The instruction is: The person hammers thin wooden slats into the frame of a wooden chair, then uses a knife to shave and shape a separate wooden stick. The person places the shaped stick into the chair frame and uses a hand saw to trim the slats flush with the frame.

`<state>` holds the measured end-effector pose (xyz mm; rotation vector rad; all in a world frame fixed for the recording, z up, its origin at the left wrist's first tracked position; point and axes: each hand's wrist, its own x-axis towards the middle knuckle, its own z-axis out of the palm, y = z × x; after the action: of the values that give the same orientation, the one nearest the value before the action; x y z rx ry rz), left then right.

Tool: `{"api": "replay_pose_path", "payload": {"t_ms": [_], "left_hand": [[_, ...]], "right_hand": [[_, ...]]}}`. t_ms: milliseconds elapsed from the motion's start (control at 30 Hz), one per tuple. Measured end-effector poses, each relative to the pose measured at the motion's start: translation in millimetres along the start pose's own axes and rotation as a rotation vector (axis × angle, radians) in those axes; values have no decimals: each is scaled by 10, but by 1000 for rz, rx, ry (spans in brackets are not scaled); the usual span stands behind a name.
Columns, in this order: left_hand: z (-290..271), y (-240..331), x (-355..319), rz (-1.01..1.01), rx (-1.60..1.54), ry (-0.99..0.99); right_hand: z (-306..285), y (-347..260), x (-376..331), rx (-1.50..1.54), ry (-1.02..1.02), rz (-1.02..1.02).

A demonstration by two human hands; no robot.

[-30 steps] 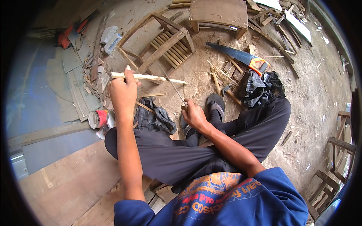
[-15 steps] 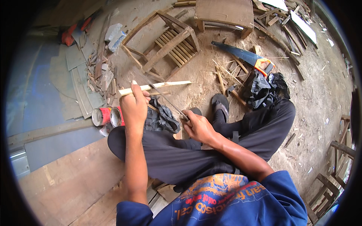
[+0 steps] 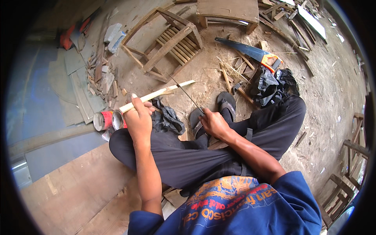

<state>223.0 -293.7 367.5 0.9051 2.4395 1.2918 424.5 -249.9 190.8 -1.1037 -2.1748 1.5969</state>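
My left hand is closed around the near end of a pale, split strip of wood or bamboo, with the thumb lying along its top. The strip points away to the right and narrows at its far end. In my right hand is a knife with a long, thin blade, its handle mostly hidden by the fingers. The blade crosses the strip near the far end in the picture; whether they touch I cannot tell. Black plastic lies below the strip, beside my feet.
Ahead lie a wooden frame with slats and a low wooden stool. An orange-handled saw, sticks and a black plastic bag are to the right. Two red cans stand by my left knee. Scrap wood is piled at the far right.
My right hand has moved right with the knife. The blade's crossing point has shifted along the strip toward its far end. My left hand still grips the strip.
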Motion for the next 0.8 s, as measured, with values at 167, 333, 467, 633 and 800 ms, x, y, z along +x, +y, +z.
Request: {"api": "replay_pose_path", "payload": {"t_ms": [167,333,467,633,800], "left_hand": [[19,58,-40,-19,76,-29],[17,89,3,-90,1,-8],[52,94,-15,-26,34,-36],[36,51,9,-47,-5,-18],[26,37,25,-67,21,-11]], "right_hand": [[-57,-280,-128,92,9,-245],[-55,-85,8,58,-7,-129],[-24,-180,-42,77,-3,-179],[-88,-127,19,94,-13,-146],[-43,-78,86,142,31,-192]]}}
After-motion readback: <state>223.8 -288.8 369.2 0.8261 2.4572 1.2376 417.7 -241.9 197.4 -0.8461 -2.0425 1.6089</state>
